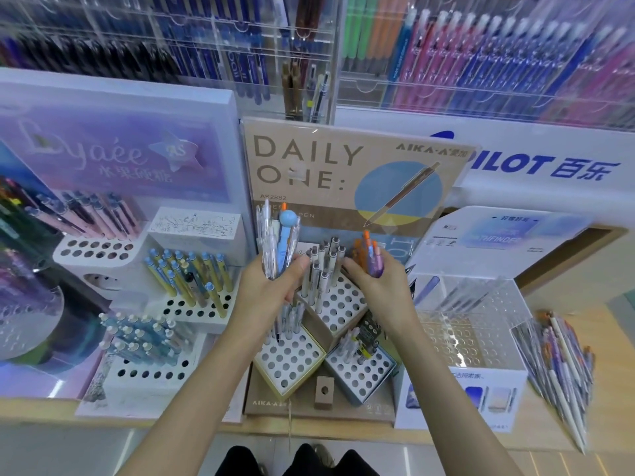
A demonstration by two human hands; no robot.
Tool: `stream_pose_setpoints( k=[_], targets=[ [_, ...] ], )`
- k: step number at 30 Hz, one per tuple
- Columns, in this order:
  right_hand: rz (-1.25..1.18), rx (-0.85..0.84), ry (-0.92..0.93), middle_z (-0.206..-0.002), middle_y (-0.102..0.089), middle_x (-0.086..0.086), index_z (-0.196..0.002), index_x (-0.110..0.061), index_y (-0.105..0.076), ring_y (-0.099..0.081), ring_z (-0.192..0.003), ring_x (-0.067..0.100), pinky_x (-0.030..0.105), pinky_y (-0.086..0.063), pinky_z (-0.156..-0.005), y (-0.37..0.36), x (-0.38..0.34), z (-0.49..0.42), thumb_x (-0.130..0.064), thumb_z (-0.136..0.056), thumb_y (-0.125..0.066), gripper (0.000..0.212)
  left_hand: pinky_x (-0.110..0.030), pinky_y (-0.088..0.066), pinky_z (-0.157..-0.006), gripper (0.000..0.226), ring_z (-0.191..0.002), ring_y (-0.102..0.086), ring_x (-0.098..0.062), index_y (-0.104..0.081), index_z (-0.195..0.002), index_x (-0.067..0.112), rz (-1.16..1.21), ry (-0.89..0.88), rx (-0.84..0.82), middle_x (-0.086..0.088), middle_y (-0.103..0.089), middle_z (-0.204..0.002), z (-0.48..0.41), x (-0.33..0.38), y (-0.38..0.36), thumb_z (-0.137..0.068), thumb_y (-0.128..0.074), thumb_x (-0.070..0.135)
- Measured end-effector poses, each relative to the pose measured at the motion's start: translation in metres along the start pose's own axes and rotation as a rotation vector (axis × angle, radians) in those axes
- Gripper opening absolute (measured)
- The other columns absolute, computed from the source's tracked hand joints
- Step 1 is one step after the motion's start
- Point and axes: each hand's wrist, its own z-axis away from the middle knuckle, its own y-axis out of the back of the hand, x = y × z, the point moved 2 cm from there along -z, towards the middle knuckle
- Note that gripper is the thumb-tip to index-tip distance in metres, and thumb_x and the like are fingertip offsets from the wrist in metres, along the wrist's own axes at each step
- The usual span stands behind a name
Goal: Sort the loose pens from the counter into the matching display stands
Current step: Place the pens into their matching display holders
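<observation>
Your left hand point(269, 286) grips a bunch of clear pens point(275, 242). Your right hand point(381, 286) grips orange and purple pens point(372, 257). Both hands are over the stand point(343, 300). Loose pens point(560, 355) lie on the right. They look light, hard and slippery, so pinch each one by its middle.

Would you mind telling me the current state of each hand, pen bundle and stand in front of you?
left hand: grips a bundle of clear pens, upright.
right hand: grips orange and purple pens.
top white block: partly filled with white pens, many holes free.
clear acrylic stand: mostly unfilled.
loose pens: piled flat on the counter, unsorted.
</observation>
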Motion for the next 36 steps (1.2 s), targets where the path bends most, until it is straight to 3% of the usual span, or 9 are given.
stream_pose_setpoints(
  k=[5, 10, 14, 19, 22, 27, 30, 33, 36],
  targets=[
    [-0.46, -0.107, -0.015, -0.059, -0.046, 0.001, -0.084, -0.011, -0.055, -0.037, -0.05, 0.011, 0.022, -0.034, -0.049, 0.012, -0.017, 0.008, -0.016, -0.092, -0.061, 0.011, -0.019, -0.039, -0.042, 0.039, -0.043, -0.043, -0.008, -0.054, -0.108, 0.012, 0.152, -0.018, -0.088, 0.005, -0.068, -0.076, 0.004, 0.018, 0.001, -0.082, -0.059, 0.04],
    [-0.502, -0.172, 0.009, -0.054, -0.041, -0.002, -0.085, -0.008, -0.061, -0.034, -0.047, 0.012, 0.022, -0.034, -0.047, 0.004, -0.041, 0.011, -0.013, -0.089, -0.065, 0.007, -0.019, -0.04, -0.042, 0.041, -0.043, -0.045, -0.009, -0.057, -0.111, 0.016, 0.264, 0.047, -0.268, 0.003, -0.066, -0.073, 0.009, 0.026, -0.003, -0.078, -0.061, 0.04],
    [-0.495, -0.211, 0.011, -0.057, -0.04, 0.01, -0.075, -0.009, -0.057, -0.034, -0.048, 0.014, 0.023, -0.034, -0.047, -0.011, -0.051, 0.013, -0.017, -0.088, -0.067, 0.018, -0.02, -0.041, -0.042, 0.034, -0.044, -0.048, -0.009, -0.059, -0.109, 0.016, 0.259, 0.046, -0.332, 0.004, -0.064, -0.068, 0.014, 0.028, -0.009, -0.078, -0.063, 0.029],
    [-0.466, -0.216, -0.01, -0.05, -0.039, -0.002, -0.055, -0.026, -0.05, -0.034, -0.045, 0.013, 0.021, -0.035, -0.045, -0.012, -0.051, 0.012, -0.016, -0.087, -0.069, 0.038, -0.022, -0.043, -0.043, 0.038, -0.046, -0.051, -0.012, -0.059, -0.105, 0.018, 0.213, 0.057, -0.288, 0.004, -0.06, -0.063, 0.013, 0.027, -0.004, -0.07, -0.072, 0.027],
    [-0.487, -0.209, -0.006, -0.051, -0.038, -0.001, -0.055, -0.026, -0.053, -0.033, -0.046, 0.014, 0.022, -0.035, -0.047, -0.009, -0.051, 0.013, -0.016, -0.087, -0.069, 0.037, -0.022, -0.045, -0.046, 0.037, -0.049, -0.055, -0.012, -0.061, -0.104, 0.021, 0.224, 0.064, -0.293, 0.0, -0.066, -0.072, 0.014, 0.026, -0.003, -0.07, -0.073, 0.028],
    [-0.563, -0.219, -0.02, -0.06, -0.039, 0.004, -0.079, -0.009, -0.052, -0.033, -0.049, 0.014, 0.026, -0.032, -0.048, -0.01, -0.051, 0.017, -0.015, -0.088, -0.066, 0.018, -0.02, -0.047, -0.05, 0.027, -0.053, -0.057, -0.014, -0.065, -0.098, 0.023, 0.25, 0.04, -0.265, -0.012, -0.066, -0.085, 0.016, 0.025, 0.002, -0.072, -0.074, 0.027],
    [-0.531, -0.207, 0.007, -0.059, -0.036, 0.005, -0.078, -0.01, -0.049, -0.032, -0.049, 0.015, 0.024, -0.034, -0.047, -0.015, -0.053, 0.02, -0.015, -0.089, -0.066, 0.021, -0.019, -0.049, -0.051, 0.033, -0.056, -0.064, -0.013, -0.063, -0.1, 0.02, 0.236, 0.032, -0.231, -0.001, -0.072, -0.08, 0.021, 0.027, 0.008, -0.071, -0.072, 0.034],
    [-0.508, -0.084, 0.037, -0.064, -0.042, 0.014, -0.077, -0.006, -0.051, -0.034, -0.049, 0.017, 0.026, -0.034, -0.048, -0.018, -0.055, 0.027, -0.022, -0.084, -0.071, 0.027, -0.02, -0.053, -0.059, 0.024, -0.069, -0.07, -0.011, -0.062, -0.101, 0.019, 0.201, 0.012, -0.071, 0.005, -0.074, -0.082, 0.025, 0.024, 0.019, -0.081, -0.066, 0.031],
    [-0.391, -0.006, 0.074, -0.065, -0.043, 0.023, -0.078, 0.004, -0.05, -0.035, -0.053, 0.022, 0.032, -0.034, -0.05, -0.016, -0.054, 0.039, -0.03, -0.082, -0.071, 0.04, -0.018, -0.045, -0.047, 0.007, -0.061, -0.066, -0.008, -0.059, -0.1, 0.015, 0.143, 0.026, 0.049, 0.006, -0.074, -0.079, 0.028, 0.014, 0.041, -0.093, -0.058, 0.016]
  ],
)
